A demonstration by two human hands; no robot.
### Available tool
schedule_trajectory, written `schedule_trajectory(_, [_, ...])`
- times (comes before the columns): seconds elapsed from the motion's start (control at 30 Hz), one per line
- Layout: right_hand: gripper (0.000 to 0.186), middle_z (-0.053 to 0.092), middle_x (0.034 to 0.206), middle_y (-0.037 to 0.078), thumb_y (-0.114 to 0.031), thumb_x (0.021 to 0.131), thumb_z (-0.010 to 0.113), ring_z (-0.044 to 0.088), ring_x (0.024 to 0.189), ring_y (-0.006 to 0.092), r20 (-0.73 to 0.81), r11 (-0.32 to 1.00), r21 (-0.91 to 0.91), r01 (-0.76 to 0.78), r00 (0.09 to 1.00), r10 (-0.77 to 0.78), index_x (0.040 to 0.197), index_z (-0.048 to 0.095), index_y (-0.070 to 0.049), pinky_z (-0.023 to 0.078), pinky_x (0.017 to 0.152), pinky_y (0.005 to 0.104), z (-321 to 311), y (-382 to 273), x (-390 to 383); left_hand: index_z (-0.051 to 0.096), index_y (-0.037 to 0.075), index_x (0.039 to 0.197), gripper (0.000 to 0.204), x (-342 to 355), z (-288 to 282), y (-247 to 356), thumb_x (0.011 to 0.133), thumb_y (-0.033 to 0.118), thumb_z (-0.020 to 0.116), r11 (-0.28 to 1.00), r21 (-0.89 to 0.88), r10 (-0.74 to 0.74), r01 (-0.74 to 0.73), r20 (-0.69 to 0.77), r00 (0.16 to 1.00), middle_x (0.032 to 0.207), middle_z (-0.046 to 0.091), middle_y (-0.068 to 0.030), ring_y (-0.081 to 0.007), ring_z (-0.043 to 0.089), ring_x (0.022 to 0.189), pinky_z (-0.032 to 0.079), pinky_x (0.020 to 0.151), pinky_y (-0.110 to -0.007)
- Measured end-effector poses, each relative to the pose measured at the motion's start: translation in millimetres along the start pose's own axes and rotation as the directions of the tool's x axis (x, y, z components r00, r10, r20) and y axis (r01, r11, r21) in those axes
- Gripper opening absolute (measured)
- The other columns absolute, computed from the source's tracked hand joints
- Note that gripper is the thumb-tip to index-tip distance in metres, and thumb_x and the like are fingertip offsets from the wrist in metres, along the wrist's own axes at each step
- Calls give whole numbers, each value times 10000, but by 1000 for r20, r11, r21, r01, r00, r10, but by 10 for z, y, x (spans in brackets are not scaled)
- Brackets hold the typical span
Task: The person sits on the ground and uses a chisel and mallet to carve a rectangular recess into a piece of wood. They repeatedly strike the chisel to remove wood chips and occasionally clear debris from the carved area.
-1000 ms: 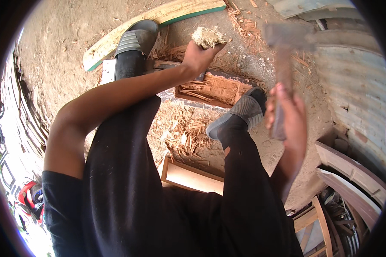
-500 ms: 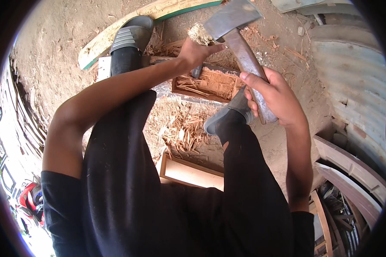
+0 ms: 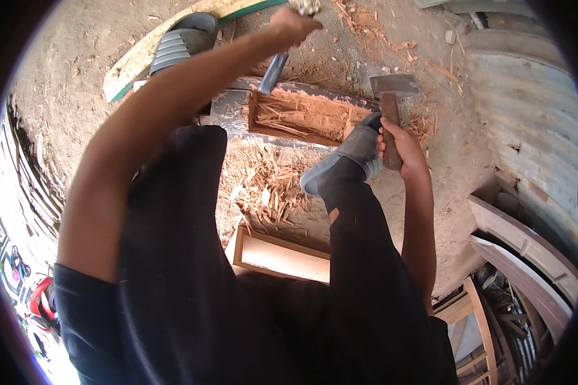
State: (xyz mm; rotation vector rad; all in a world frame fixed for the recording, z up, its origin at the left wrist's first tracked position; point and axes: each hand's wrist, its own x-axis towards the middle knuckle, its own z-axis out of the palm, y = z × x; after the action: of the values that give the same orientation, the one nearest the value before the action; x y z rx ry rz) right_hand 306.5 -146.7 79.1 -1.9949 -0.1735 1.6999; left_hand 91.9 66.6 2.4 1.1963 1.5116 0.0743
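My left hand point(image 3: 290, 27) is wrapped round a chisel point(image 3: 273, 73) with a frayed, pale handle top. Its grey-blue blade points down at the near-left end of a recess cut into a weathered wooden beam point(image 3: 230, 108). Whether the tip touches the wood I cannot tell. Reddish splinters and chips point(image 3: 282, 115) lie inside the recess. On the right, my right hand point(image 3: 406, 146) grips the wooden handle of an axe point(image 3: 390, 110), whose dark metal head is low, beyond my right foot.
My sandalled left foot point(image 3: 183, 42) and right foot point(image 3: 350, 157) are by the beam. Shavings point(image 3: 270, 189) cover the dirt nearby. A wooden frame point(image 3: 282, 258) lies between my legs. A green-edged timber point(image 3: 128, 77) curves behind, with corrugated sheets point(image 3: 526, 109) at right.
My right hand has lowered the axe away from the chisel, to the right. My left hand has lifted the chisel upward and away, showing more of its blade.
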Motion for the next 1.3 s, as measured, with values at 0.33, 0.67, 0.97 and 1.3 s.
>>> schedule_trajectory(0.33, [240, 524, 646, 43, -250, 884, 633, 508, 518, 126, 104, 955, 276, -111, 991, 85, 843, 513, -46, 425, 466, 276, -229, 139, 110, 621, 38, 1004, 325, -966, 542, 437, 797, 280, 688, 873, -195, 488, -447, 370, 791, 786, 639, -105, -153, 615, 702, 514, 645, -312])
schedule_trajectory(0.67, [296, 491, 685, 11, -330, 925, 583, 445, 520, 70, 140, 910, 414, 2, 988, -66, 932, 506, -44, 385, 465, 221, -385, 302, -463, 600, 74, 1097, 396, -1087, 989, -192, 766, 264, 707, 570, -120, 768, -813, 430, 475, 993, 663, -141, -285, 644, 921, 503, 836, -357])
schedule_trajectory(0.97, [312, 508, 646, 31, -330, 896, 626, 486, 498, 108, -133, 903, 416, 103, 990, -51, 914, 492, -50, 423, 453, 255, -772, 1148, -1179, 632, -24, 993, 550, -1874, -76, 1092, 739, 449, 746, 384, 322, 709, -865, 497, 500, 972, 659, -209, -275, 645, 906, 502, 841, -384])
schedule_trajectory(1.3, [275, 508, 635, 23, -300, 879, 644, 485, 497, 108, 8, 823, 557, -111, 992, 128, 892, 487, -75, 421, 448, 263, -929, 2211, -820, 560, -91, 1057, 442, -2102, 1059, 757, 696, 156, 623, 413, 478, 711, -775, 363, 603, 721, 648, -245, -327, 669, 641, 577, 617, -395])
